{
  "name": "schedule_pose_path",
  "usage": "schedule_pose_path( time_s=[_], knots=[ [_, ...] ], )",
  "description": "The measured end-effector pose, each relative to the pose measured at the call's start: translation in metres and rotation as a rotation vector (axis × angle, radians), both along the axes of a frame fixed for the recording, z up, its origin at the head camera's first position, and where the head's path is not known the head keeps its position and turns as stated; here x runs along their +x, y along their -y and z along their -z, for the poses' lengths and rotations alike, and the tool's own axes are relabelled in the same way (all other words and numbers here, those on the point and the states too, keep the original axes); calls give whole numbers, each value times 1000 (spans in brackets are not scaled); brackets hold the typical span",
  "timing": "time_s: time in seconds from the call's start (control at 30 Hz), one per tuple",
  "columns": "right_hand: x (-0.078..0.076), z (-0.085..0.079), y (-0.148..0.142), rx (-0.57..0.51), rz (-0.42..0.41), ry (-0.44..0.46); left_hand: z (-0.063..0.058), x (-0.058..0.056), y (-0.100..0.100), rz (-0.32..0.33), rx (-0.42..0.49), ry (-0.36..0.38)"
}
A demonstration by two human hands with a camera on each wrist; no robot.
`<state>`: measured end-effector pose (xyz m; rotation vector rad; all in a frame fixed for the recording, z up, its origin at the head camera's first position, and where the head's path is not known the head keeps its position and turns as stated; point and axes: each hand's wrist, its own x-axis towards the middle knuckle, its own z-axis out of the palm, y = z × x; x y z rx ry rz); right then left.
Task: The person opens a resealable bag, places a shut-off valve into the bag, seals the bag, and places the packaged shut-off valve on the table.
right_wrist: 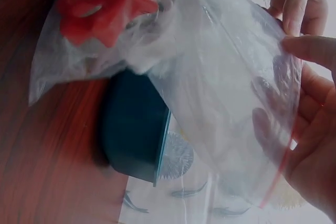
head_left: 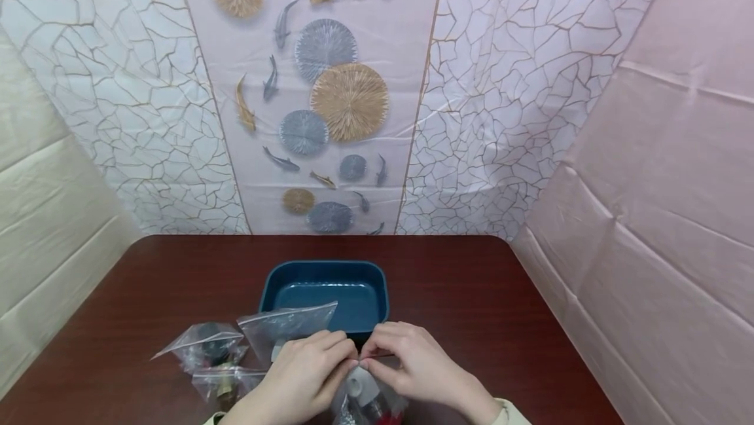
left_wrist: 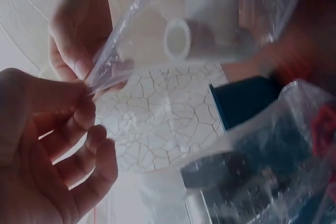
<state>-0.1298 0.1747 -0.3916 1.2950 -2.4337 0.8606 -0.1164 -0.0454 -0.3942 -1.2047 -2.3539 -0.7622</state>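
Observation:
With thumb and fingertips, my left hand (head_left: 306,372) and right hand (head_left: 415,366) pinch the top edge of a clear zip bag (right_wrist: 220,93), close together in the head view. Inside the bag is a white plastic pipe valve (left_wrist: 210,30) with a round open end. Its red knob-like handle (right_wrist: 105,9) lies in the bag's lower part, in the right wrist view. A red line runs along the bag's mouth there. The bag hangs below the hands, partly hidden behind them in the head view.
Just beyond the hands, a dark blue tray (head_left: 324,268) stands on the reddish-brown table (head_left: 471,294). To the left lie several more clear zip bags: one (head_left: 288,323) leans at the tray's front, another (head_left: 203,340) holds a dark item, and a third (head_left: 235,379) contains a brass-coloured part.

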Motion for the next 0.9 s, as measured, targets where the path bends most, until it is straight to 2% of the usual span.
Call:
schedule_pose_path(
  time_s=[0.17,0.4,0.53,0.77,0.9],
  knots=[
    [0,0,-8,19,42,-34,-1,1,-5,-25,37,-35],
    [1,4,-15,20,53,-30,0,1,-7,-25,11,21],
    [3,4,-18,10,55,-29,0,2,-8,-11,9,17],
    [6,2,-27,34,99,48,-1,2,-8,5,23,-12],
    [7,3,-31,49,126,56,-1,3,-8,9,18,-27]
  ],
)
